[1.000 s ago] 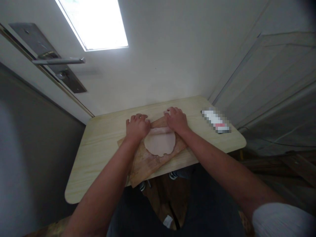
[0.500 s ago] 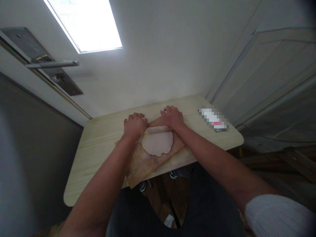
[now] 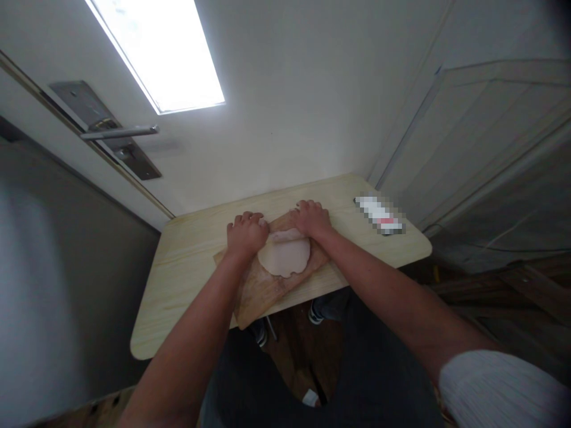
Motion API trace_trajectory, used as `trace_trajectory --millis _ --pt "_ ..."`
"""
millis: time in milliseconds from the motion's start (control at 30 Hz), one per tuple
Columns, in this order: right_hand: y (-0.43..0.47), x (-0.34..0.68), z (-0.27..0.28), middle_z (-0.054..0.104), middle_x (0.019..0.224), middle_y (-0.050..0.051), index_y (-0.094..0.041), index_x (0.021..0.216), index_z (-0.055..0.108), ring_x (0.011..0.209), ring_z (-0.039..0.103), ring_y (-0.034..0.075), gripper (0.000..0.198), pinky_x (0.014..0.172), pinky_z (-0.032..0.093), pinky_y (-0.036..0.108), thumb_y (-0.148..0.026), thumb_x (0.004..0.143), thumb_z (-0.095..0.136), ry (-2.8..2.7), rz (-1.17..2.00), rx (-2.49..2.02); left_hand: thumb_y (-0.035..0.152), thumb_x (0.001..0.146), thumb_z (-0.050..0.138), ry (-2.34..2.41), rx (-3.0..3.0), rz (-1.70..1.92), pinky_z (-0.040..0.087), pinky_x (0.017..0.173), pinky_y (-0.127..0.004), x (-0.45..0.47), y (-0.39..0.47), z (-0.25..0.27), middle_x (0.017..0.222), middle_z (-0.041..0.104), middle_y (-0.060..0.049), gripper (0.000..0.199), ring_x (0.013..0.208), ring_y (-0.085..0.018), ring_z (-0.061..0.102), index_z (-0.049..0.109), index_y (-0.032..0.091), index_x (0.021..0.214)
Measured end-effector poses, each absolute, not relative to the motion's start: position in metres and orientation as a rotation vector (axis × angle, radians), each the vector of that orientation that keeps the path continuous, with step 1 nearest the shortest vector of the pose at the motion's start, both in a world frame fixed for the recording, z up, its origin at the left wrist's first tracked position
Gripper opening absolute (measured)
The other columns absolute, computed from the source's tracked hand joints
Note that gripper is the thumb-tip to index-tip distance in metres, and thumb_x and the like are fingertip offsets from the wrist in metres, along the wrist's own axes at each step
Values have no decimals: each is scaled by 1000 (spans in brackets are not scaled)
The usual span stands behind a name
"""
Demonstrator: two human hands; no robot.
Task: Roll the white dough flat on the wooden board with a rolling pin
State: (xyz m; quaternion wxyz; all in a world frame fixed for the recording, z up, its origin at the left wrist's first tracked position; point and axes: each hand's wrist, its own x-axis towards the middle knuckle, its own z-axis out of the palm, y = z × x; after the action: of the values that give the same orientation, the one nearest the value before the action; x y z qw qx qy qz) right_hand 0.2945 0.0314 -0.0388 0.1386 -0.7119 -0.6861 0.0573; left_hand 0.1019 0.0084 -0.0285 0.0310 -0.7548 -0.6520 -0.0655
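Desk: pale wood (image 3: 191, 258), pushed up against a white door (image 3: 276, 148).
Dough: a flat, roundish sheet (image 3: 285, 260) with a ragged near edge, lying on the board, between the forearms.
Rolling pin: across the far part of the dough (image 3: 289, 236), its ends covered by the hands.
Left hand: over one pin end (image 3: 247, 233), fingers bent forward; cannot tell whether they close round it.
Right hand: over the other end (image 3: 312, 218), fingers likewise bent, their grip hidden.
Board: brown wood (image 3: 261, 300), set askew, one corner at the desk's near edge.
Right side of desk: a pixelated pale item (image 3: 379, 214) with a reddish patch.
Door handle: metal (image 3: 120, 133), beyond the desk, upper left.
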Motion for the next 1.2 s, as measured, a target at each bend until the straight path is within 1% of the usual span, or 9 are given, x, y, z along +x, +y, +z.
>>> trace_trajectory --millis 200,467,733,900,1033,1200 --pt "20 295 -39 53 141 14 -22 135 54 126 48 33 48 101 39 52 -48 99 34 -1989 202 -2082 46 97 31 -2020 -2314 -214 42 99 -52 103 -7 -28 141 55 -10 51 124 -34 50 54 27 138" --pt "5 295 -39 49 147 13 -25 141 50 129 45 34 53 105 34 57 -50 98 33 -1980 231 -2096 43 100 24 -2066 -2283 -241 42 100 -51 108 -28 -25 141 55 -11 50 124 -32 51 54 27 137" --pt "-19 293 -38 49 147 13 -25 143 48 130 45 34 53 107 30 58 -47 97 37 -2000 163 -2080 41 102 21 -2014 -2282 -283 43 99 -49 109 -57 -26 142 54 -10 48 124 -30 51 56 26 132" --pt "-39 293 -41 50 146 13 -24 143 49 130 44 34 51 109 27 59 -44 97 38 -1982 85 -2043 42 102 23 -1980 -2275 -337 42 103 -48 108 -77 -27 148 50 -11 50 130 -29 48 51 22 138" --pt "-56 294 -42 51 146 13 -24 143 49 132 42 35 50 109 25 61 -43 98 35 -1988 32 -2010 44 102 21 -1995 -2281 -337 39 108 -46 110 -92 -30 150 49 -12 54 137 -28 42 49 19 141" --pt "-69 294 -41 50 146 14 -24 140 51 133 41 35 50 110 24 61 -45 100 32 -2006 -4 -2003 48 102 18 -2066 -2244 -353 34 112 -48 111 -103 -35 153 45 -14 62 143 -28 36 41 15 149"
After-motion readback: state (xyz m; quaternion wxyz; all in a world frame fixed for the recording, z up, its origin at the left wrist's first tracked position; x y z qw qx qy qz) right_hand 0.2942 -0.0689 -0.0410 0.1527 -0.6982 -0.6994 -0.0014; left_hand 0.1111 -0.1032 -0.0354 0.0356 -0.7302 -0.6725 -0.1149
